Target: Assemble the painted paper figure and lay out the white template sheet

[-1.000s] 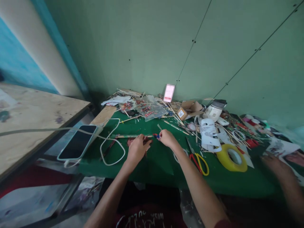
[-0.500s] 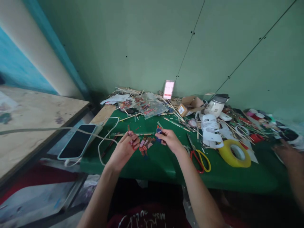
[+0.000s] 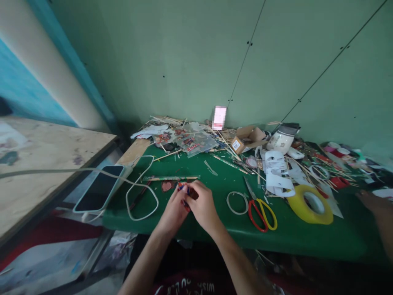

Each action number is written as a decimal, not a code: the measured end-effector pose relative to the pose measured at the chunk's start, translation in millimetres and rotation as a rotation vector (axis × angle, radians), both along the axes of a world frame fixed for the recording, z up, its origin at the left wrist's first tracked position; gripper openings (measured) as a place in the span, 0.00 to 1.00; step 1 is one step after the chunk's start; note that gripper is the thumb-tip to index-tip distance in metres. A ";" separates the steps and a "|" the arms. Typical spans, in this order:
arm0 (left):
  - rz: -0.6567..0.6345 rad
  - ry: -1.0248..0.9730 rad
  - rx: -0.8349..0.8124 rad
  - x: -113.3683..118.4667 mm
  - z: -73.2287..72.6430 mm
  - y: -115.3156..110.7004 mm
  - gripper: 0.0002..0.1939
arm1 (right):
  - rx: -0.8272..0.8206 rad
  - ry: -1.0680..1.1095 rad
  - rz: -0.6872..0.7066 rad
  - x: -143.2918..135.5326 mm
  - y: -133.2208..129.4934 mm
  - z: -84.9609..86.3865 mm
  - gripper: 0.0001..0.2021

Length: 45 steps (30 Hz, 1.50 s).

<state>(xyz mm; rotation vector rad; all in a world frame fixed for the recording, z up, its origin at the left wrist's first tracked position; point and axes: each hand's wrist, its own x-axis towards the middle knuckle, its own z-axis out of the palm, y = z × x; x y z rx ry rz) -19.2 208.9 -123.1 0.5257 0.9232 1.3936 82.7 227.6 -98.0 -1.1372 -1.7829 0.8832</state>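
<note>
My left hand (image 3: 174, 205) and my right hand (image 3: 201, 200) meet low over the green table. Both are closed on a small bunch of colourful pieces (image 3: 186, 205), red, blue and brown, mostly covered by the fingers. I cannot make out their exact kind. A small pinkish-red piece (image 3: 167, 187) lies on the green cover beyond my left hand. Just past my fingertips lies a thin stick wrapped in clear plastic (image 3: 172, 178).
Right of my hands are a coiled white cord (image 3: 227, 200), scissors (image 3: 257, 209) and yellow tape (image 3: 310, 205). To the left are a phone (image 3: 98, 189) and white cable (image 3: 127, 200). Sticks and plastic bags (image 3: 196, 141) pile along the wall. Another person's hand (image 3: 370, 201) is at far right.
My hands have come together from apart, my right hand moving left. The small pieces lying between them are mostly gone from the table or hidden by my hands.
</note>
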 end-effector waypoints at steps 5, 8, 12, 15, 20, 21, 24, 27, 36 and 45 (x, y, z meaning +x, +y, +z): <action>0.027 -0.112 -0.058 9.6 -3.1 -11.8 0.23 | 0.208 -0.259 -0.044 10.2 -15.9 -2.8 0.12; 0.066 -0.007 -0.074 -0.5 -2.3 -14.7 0.21 | 0.115 -0.195 0.108 15.7 -19.2 7.4 0.20; 0.114 0.315 -0.007 -23.1 -4.5 -10.9 0.16 | 0.056 -0.133 0.156 18.9 -15.1 10.3 0.20; 0.175 0.694 0.107 -42.0 -4.9 -6.3 0.16 | 0.188 -0.365 -0.011 21.7 -11.1 -3.1 0.19; 0.082 1.586 0.117 -64.8 -4.6 -6.4 0.14 | 0.252 -0.650 -0.004 28.0 -18.6 -22.0 0.18; 0.038 1.734 0.104 -66.3 -5.3 -7.0 0.17 | 0.246 -0.653 0.004 29.0 -22.1 -23.3 0.19; -0.068 1.907 0.109 -65.2 -7.3 -7.8 0.18 | 0.226 -0.624 0.007 31.1 -32.5 -25.5 0.26; -0.156 1.882 0.175 -62.1 -9.3 -7.7 0.12 | 0.245 -0.580 -0.001 32.3 -39.1 -28.9 0.26; -0.176 1.920 0.336 -71.7 -22.7 -10.6 0.26 | 0.305 -0.427 -0.131 31.4 -38.6 -38.2 0.11; -0.295 1.957 0.304 -62.7 -0.2 -11.2 0.15 | 0.318 -0.495 -0.143 32.1 -37.8 -42.4 0.20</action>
